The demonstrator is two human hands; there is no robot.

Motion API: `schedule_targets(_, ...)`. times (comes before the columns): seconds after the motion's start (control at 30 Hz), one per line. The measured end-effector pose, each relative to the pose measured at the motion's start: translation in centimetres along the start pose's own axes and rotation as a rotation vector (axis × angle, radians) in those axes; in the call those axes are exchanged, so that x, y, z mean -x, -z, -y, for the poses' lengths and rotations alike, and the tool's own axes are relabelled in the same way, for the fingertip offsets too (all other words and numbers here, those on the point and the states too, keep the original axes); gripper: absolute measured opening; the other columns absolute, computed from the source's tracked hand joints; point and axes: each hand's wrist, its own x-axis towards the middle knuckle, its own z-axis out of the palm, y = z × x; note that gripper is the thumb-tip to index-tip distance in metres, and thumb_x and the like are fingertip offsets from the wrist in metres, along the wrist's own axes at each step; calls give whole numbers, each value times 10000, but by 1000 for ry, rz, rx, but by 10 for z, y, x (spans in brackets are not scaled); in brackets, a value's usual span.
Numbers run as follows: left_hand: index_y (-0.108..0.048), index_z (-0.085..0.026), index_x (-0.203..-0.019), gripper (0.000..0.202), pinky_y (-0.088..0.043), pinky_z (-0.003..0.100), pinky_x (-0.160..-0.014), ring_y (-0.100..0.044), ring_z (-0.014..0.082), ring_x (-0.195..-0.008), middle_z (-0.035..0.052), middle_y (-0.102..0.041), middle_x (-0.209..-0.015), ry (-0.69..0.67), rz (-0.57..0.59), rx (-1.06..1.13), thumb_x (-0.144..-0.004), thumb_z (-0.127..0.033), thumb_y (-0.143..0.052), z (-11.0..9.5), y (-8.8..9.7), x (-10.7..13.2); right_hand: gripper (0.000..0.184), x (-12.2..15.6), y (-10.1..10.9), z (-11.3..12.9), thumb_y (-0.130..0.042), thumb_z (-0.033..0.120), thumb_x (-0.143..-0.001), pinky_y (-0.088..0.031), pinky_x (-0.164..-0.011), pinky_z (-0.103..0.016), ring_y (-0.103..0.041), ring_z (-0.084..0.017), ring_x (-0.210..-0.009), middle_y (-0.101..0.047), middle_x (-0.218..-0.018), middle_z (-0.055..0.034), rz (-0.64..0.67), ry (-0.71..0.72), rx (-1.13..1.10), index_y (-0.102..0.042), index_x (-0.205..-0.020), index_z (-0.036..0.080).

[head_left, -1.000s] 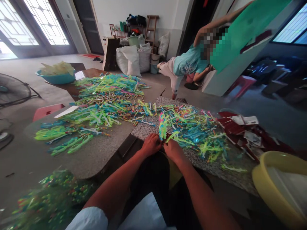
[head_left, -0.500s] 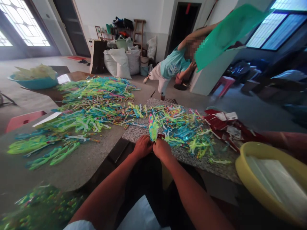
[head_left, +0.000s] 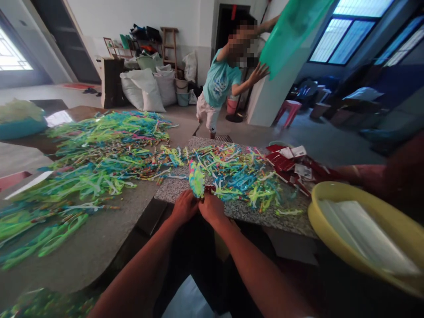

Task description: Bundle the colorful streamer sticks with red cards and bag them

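My left hand (head_left: 184, 206) and my right hand (head_left: 212, 208) meet at the near edge of the speckled stone slab, fingers closed together. Rising from between them is a bundle of neon green, blue and pink plastic strips (head_left: 196, 179), its lower end hidden by my fingers. A small dark red piece (head_left: 209, 188) shows just behind my right hand; what it belongs to is unclear. Beyond my hands a loose pile of similar strips (head_left: 243, 176) with beaded-looking ends covers much of the slab.
Left lies a larger heap of strips (head_left: 109, 128). Red cards (head_left: 281, 161) are stacked at right, beside a yellow basin (head_left: 314, 207) holding clear plastic bags (head_left: 364, 229). A blue basin (head_left: 20, 129) stands far left. Across the room a person (head_left: 218, 84) raises a green sheet (head_left: 288, 35).
My view has turned a little to the right. Both hands keep hold of the bundle in about the same place. The person behind stands more upright, with the green sheet still raised.
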Motion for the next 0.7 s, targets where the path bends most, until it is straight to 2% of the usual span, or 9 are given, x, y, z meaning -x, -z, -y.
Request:
schedule_targets(0.1,-635,-221,-935,75,-512,428,-964,-604,268,-1051,82,-661,-1016,-8,4,15,-905,-281,-601,1,3,-2,270,5,8,-5,-509,310,-1012,-452,-841,-285,-695,-243,-1064,-744,-1132,-123,29,75,-41,-684,-1166,173)
schedule_targets(0.2,-636,-223,-953,91,-522,437,-939,-605,274,-1030,75,-655,-982,0,-6,7,-879,-263,-600,1,4,-1,246,12,25,-28,-493,284,-1019,-434,-812,-260,-691,-216,-1053,-748,-1116,-87,55,124,-78,-690,-1144,206)
schedule_targets(0.37,-623,-213,-968,121,-534,473,-957,-607,287,-1058,93,-655,-1029,35,-61,-4,-863,-256,-583,3,4,9,291,11,53,-103,-427,238,-1035,-440,-817,-291,-688,-233,-1011,-727,-1088,-135,-55,-183,114,-685,-1140,155)
schedule_targets(0.47,-617,-217,-957,116,-533,483,-981,-610,295,-1094,98,-658,-1053,34,-64,0,-850,-260,-601,6,8,17,283,9,56,-137,-463,211,-1013,-451,-846,-303,-681,-249,-1048,-696,-1176,-165,-29,-193,211,-688,-1164,127)
schedule_targets(0.6,-597,-206,-996,197,-558,469,-916,-637,277,-976,91,-655,-985,43,-41,14,-873,-357,-622,6,18,22,255,4,58,-147,-501,164,-983,-453,-837,-294,-685,-240,-1023,-698,-1166,-175,7,-75,233,-727,-1092,122)
schedule_targets(0.7,-586,-196,-1037,292,-569,455,-888,-649,260,-923,83,-659,-971,68,-30,26,-892,-445,-632,1,24,22,181,-3,67,-142,-589,206,-941,-442,-748,-275,-671,-208,-858,-724,-923,-117,3,-42,102,-744,-878,137)
